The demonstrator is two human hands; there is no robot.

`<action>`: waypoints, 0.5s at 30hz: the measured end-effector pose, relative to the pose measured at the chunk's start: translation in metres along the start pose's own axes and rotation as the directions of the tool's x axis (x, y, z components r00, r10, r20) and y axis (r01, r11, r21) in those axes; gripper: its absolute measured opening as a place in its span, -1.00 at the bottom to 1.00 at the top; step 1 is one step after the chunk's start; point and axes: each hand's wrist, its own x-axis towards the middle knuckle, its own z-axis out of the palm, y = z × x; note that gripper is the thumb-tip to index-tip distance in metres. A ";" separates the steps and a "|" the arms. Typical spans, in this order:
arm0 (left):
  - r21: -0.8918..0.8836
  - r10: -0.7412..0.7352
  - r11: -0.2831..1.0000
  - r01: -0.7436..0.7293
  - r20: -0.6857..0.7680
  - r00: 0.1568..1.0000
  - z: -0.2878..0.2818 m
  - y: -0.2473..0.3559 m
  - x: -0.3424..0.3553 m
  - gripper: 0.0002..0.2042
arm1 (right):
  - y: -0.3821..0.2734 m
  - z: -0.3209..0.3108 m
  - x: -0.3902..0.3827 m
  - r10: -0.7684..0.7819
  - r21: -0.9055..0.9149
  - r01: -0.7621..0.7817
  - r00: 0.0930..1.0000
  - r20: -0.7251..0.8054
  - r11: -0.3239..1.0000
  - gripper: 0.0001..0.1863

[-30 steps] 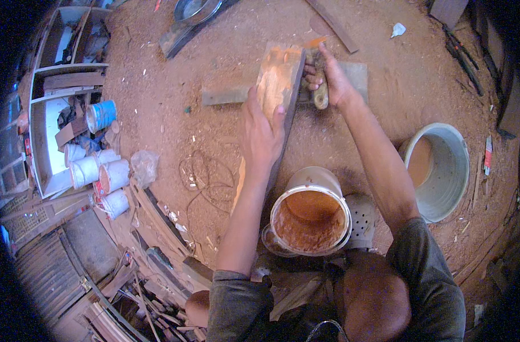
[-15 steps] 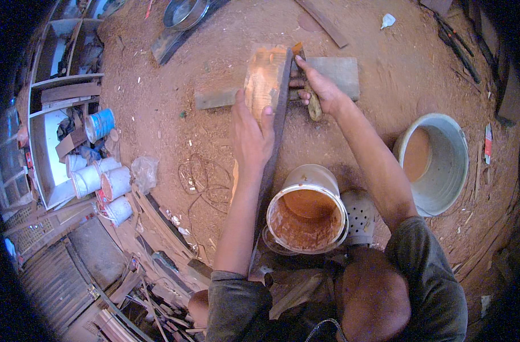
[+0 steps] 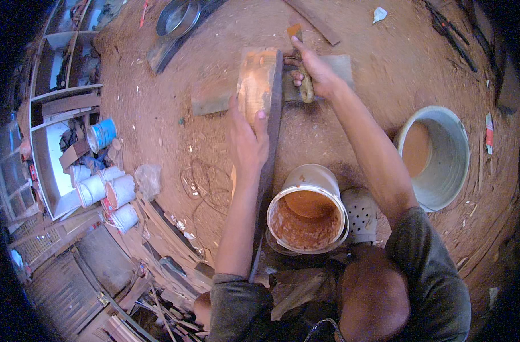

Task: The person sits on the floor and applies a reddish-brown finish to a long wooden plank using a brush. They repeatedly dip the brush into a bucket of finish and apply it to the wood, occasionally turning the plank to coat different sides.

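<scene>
My left hand (image 3: pixel 248 139) is wrapped round a long wooden plank (image 3: pixel 260 74), fingers along one edge and thumb on the upper face. Patchy orange smears cover the plank's far end, and its dark side edge faces right. In my right hand (image 3: pixel 316 71) is what looks like a putty knife (image 3: pixel 307 90) with a worn handle and an orange-coated tip pointing away from me. The tip is off the plank, beyond its far right corner. Between my arms, near my knee, stands a white bucket (image 3: pixel 314 174) tilted toward me, with orange-brown paste inside.
A grey board (image 3: pixel 211 104) lies crosswise under the plank's far end. To the right is a wide metal basin (image 3: pixel 455 165). Paint buckets (image 3: pixel 102 135), shelving (image 3: pixel 66 97) and scrap wood crowd the left side. A round sieve-like pan (image 3: pixel 180 20) lies far off.
My right hand has moved the putty knife slightly away from the plank's edge and farther forward. My left hand still holds the plank. The whole view has shifted slightly.
</scene>
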 end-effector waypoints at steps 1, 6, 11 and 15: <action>-0.008 -0.009 1.000 0.009 0.006 1.000 0.000 0.001 0.000 -0.31 | -0.001 0.002 0.000 -0.005 -0.007 0.005 1.000 0.016 1.000 -0.40; 0.008 -0.051 0.999 0.051 0.039 0.998 -0.003 0.003 0.002 -0.29 | 0.000 0.005 0.007 -0.090 -0.209 0.089 0.996 0.004 0.974 -0.36; 0.028 -0.050 0.998 0.048 0.082 0.995 -0.007 0.013 0.005 -0.26 | -0.004 -0.001 0.010 -0.120 -0.332 0.097 0.992 -0.048 0.938 -0.35; 0.070 -0.025 0.997 0.020 0.077 0.997 -0.007 0.018 0.006 -0.22 | -0.001 -0.003 0.008 -0.094 -0.243 0.089 0.996 -0.010 0.966 -0.30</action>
